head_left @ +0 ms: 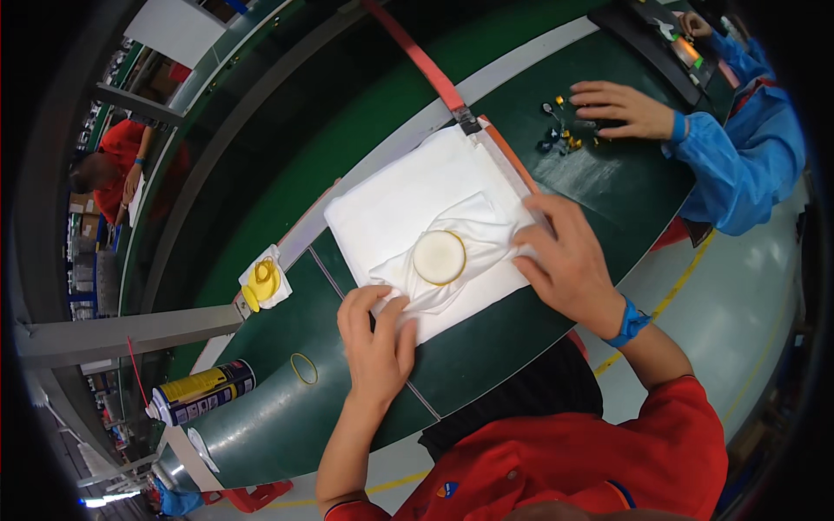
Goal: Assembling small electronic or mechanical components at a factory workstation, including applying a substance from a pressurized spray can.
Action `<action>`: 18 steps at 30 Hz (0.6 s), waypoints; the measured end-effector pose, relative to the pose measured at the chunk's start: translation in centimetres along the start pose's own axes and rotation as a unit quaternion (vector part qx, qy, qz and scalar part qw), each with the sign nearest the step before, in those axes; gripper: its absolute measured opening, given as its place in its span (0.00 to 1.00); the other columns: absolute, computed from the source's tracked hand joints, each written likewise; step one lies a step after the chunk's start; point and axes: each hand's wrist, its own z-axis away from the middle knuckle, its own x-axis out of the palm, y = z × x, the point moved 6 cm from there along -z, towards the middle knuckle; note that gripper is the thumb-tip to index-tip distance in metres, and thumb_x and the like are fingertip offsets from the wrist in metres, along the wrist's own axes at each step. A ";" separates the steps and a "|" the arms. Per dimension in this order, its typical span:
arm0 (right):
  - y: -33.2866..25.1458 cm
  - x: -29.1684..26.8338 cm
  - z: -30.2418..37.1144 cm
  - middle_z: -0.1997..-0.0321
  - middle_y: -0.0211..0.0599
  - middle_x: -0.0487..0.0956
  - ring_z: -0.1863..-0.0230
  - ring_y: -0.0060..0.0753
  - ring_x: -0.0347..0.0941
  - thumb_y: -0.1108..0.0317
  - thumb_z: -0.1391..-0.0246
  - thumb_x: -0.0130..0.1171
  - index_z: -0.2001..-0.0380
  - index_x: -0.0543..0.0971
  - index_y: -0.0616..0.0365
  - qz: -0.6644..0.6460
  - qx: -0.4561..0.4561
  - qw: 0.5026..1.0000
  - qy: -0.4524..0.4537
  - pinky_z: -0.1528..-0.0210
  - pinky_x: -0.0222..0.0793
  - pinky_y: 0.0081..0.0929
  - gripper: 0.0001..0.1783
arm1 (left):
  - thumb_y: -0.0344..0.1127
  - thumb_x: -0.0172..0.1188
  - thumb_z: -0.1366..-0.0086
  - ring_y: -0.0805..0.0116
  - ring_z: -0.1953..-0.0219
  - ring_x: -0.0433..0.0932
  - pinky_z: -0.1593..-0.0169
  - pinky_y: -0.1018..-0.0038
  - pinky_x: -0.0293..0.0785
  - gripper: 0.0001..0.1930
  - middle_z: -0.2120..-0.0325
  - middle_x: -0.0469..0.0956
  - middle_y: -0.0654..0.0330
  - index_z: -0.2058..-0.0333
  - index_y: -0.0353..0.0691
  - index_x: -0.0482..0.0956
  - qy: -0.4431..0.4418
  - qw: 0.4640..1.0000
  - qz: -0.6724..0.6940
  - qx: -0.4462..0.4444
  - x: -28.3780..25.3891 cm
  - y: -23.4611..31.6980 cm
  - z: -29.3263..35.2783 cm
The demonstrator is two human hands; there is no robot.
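Note:
A round cream-white disc with a thin yellow rim lies on a crumpled white cloth. Beneath the cloth is a stack of flat white sheets. My left hand is at the cloth's near-left end, its curled fingertips on the fabric. At the opposite end, my right hand has thumb and fingers closed on the cloth, to the right of the disc. Folds run through the fabric between both hands, and neither hand touches the disc.
On the green bench at left are a spray can, a yellow rubber band and a yellow pad with bands. A co-worker's hand is over small black and gold parts at right. A red strap crosses behind.

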 end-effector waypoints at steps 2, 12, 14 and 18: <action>0.2 -0.2 -0.3 0.42 0.44 0.73 0.44 0.51 0.71 0.74 0.57 0.70 0.64 0.79 0.56 -0.011 0.022 1.000 -0.017 0.44 0.70 0.39 0.15 | 0.27 0.70 0.48 0.48 0.48 0.71 0.49 0.60 0.71 0.20 0.50 0.73 0.50 0.55 0.36 0.79 -0.025 0.999 -0.015 -0.017 -0.4 0.8 0.3; 0.6 -0.6 -0.3 0.39 0.43 0.75 0.41 0.53 0.70 0.74 0.61 0.71 0.64 0.79 0.55 -0.048 0.023 0.995 -0.080 0.42 0.71 0.40 0.17 | 0.30 0.72 0.50 0.47 0.49 0.72 0.47 0.58 0.70 0.23 0.52 0.73 0.49 0.53 0.36 0.79 -0.048 0.996 0.016 -0.075 -0.9 2.2 2.4; 1.1 -1.3 -0.5 0.40 0.44 0.76 0.42 0.50 0.72 0.74 0.59 0.71 0.61 0.80 0.56 -0.040 0.016 0.996 -0.081 0.43 0.71 0.39 0.18 | 0.30 0.72 0.49 0.47 0.49 0.72 0.46 0.57 0.70 0.24 0.52 0.73 0.49 0.52 0.36 0.79 -0.056 0.995 0.037 -0.079 -1.2 2.1 2.4; 5.6 -5.6 -2.7 0.60 0.39 0.82 0.61 0.35 0.79 0.76 0.49 0.66 0.58 0.82 0.61 -0.076 0.052 0.995 0.024 0.55 0.75 0.29 0.13 | 0.28 0.70 0.47 0.49 0.51 0.73 0.53 0.62 0.72 0.27 0.52 0.74 0.46 0.47 0.34 0.75 0.025 0.993 0.073 -0.087 -4.2 0.2 1.5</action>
